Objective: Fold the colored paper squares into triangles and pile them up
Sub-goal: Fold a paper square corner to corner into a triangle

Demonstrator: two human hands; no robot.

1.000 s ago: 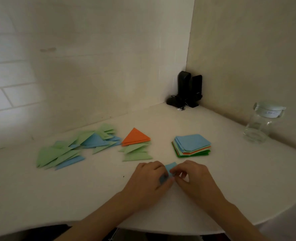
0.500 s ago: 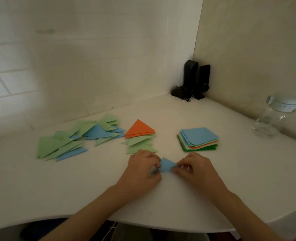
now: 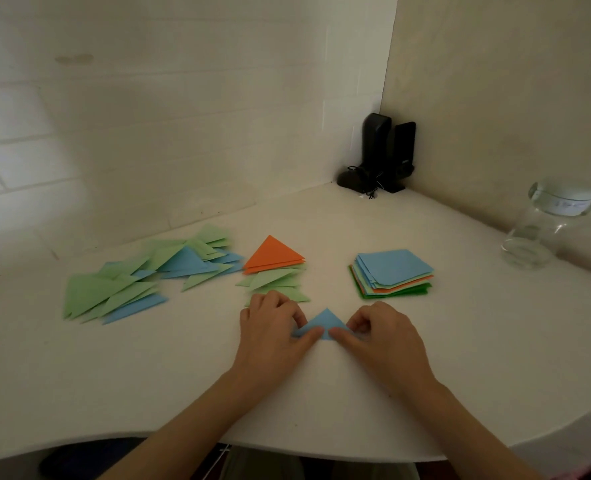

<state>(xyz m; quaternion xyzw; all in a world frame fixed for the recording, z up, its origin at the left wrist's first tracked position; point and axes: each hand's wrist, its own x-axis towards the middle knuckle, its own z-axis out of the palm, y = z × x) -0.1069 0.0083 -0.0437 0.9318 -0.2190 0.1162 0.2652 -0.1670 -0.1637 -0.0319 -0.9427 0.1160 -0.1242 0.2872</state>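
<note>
A blue paper triangle (image 3: 323, 322) lies flat on the white table between my hands. My left hand (image 3: 273, 327) pinches its left corner, thumb pressed on the lower edge. My right hand (image 3: 380, 332) pinches its right corner the same way. Behind my left hand is a small pile of folded triangles (image 3: 275, 271), an orange one on top of green ones. A stack of unfolded squares (image 3: 393, 271), blue on top, sits behind my right hand.
A spread of green and blue folded triangles (image 3: 141, 275) covers the table's left part. Black devices (image 3: 382, 157) stand in the wall corner. A glass jar (image 3: 547, 226) with a white lid is at the far right. The table's curved front edge (image 3: 322, 448) is close to me.
The blue paper, earlier mostly covered by my fingers, now lies flat as a clear triangle. Both hands have slid apart to its two outer corners.
</note>
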